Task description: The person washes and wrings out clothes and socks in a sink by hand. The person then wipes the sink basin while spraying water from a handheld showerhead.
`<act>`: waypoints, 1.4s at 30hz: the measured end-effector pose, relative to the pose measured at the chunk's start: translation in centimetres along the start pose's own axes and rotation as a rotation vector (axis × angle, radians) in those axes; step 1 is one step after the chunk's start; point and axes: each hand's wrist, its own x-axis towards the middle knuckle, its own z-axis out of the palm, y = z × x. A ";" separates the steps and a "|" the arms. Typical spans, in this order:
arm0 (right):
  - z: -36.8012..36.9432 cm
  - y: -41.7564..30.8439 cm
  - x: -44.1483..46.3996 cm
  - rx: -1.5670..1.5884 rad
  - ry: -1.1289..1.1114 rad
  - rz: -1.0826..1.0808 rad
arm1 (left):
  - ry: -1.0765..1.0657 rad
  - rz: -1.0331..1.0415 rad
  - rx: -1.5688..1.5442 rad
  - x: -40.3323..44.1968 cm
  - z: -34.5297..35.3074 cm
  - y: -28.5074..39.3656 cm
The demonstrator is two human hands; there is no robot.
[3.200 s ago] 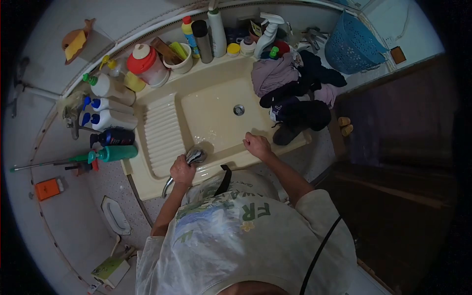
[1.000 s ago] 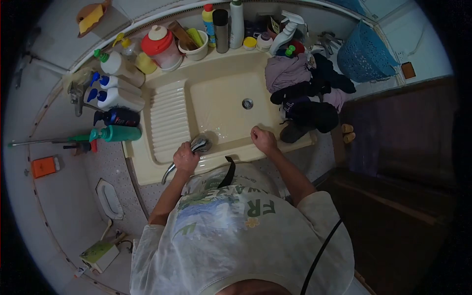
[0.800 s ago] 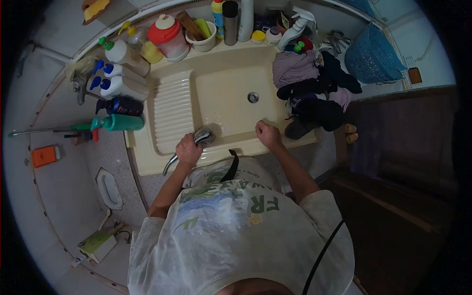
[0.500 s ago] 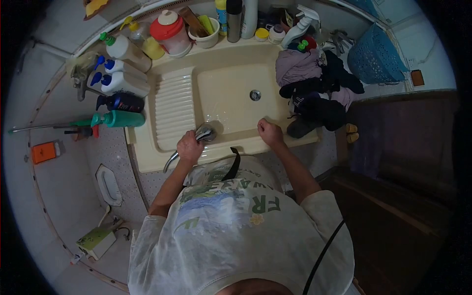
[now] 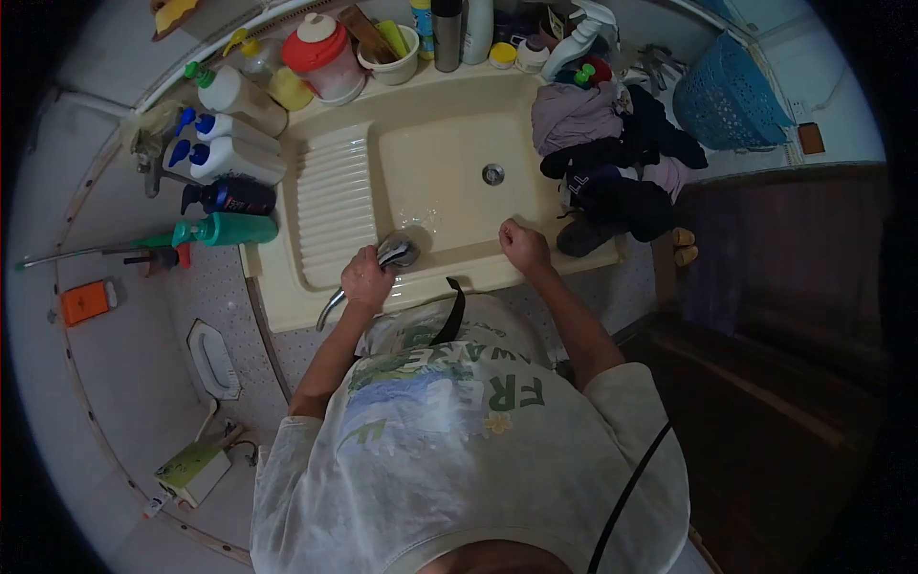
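Note:
My left hand (image 5: 367, 277) is wrapped round the handle of a chrome shower head (image 5: 398, 251), which hangs over the near edge of a cream sink (image 5: 430, 153). Small splashes and drops lie on the basin floor beside the shower head. My right hand (image 5: 524, 245) is closed above the sink's near rim; whatever it may hold is hidden by the fingers. To the right of that hand, a heap of dark and mauve clothes (image 5: 576, 115) lies on the sink's right end.
Pump bottles (image 5: 237, 161) line the left edge. A red-lidded container (image 5: 320, 57), a white bowl (image 5: 394, 67) and a spray bottle (image 5: 578, 40) stand along the back. A blue basket (image 5: 729, 96) is at the right, a squat toilet (image 5: 213, 360) at lower left.
The view has shifted, so the sink and the things around it sit higher and further right than at first. Both hands keep nearly the same pose, the left still on the shower head.

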 end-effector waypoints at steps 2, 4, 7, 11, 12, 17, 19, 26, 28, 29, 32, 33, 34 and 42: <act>0.0 0.0 0.1 -0.007 -0.006 -0.005 | 0.019 0.026 0.017 0.0 0.1 0.0; -0.2 -0.1 0.0 -0.017 -0.008 -0.008 | 0.012 0.016 0.015 0.0 0.0 0.0; -0.4 -0.4 -0.1 0.005 -0.003 0.000 | 0.019 0.016 0.009 0.0 0.0 0.1; -0.6 -0.4 -0.1 0.003 0.003 -0.030 | 0.043 0.028 0.014 -0.1 -0.1 0.2; -0.7 -0.5 -0.1 0.018 -0.003 -0.035 | 0.045 0.034 0.013 -0.1 -0.1 0.3; -0.5 -0.3 -0.1 0.003 0.017 -0.018 | 0.039 0.031 0.000 0.0 -0.1 0.2; -0.7 -0.5 -0.1 0.005 0.019 -0.009 | 0.039 0.044 0.000 0.0 0.0 0.1; -0.8 -0.5 -0.2 0.002 0.004 0.001 | 0.036 0.061 0.003 -0.1 -0.5 0.4; -0.5 -0.2 -0.2 0.002 0.009 0.006 | 0.042 0.066 0.008 -0.1 -0.2 0.3; -0.3 -0.1 -0.1 0.000 0.013 -0.011 | 0.050 0.060 0.015 0.0 -0.1 0.3; -0.4 0.0 -0.1 -0.005 0.004 -0.018 | 0.042 0.047 -0.022 -0.1 -0.2 0.3; -0.5 -0.1 -0.1 -0.005 -0.014 -0.008 | 0.042 0.049 -0.021 -0.1 -0.1 0.3; -0.5 -0.2 -0.1 -0.003 -0.012 -0.007 | 0.043 0.050 -0.030 -0.1 -0.1 0.2; -0.5 -0.1 -0.1 -0.029 -0.044 -0.003 | -0.016 0.020 0.046 -0.1 -0.4 0.6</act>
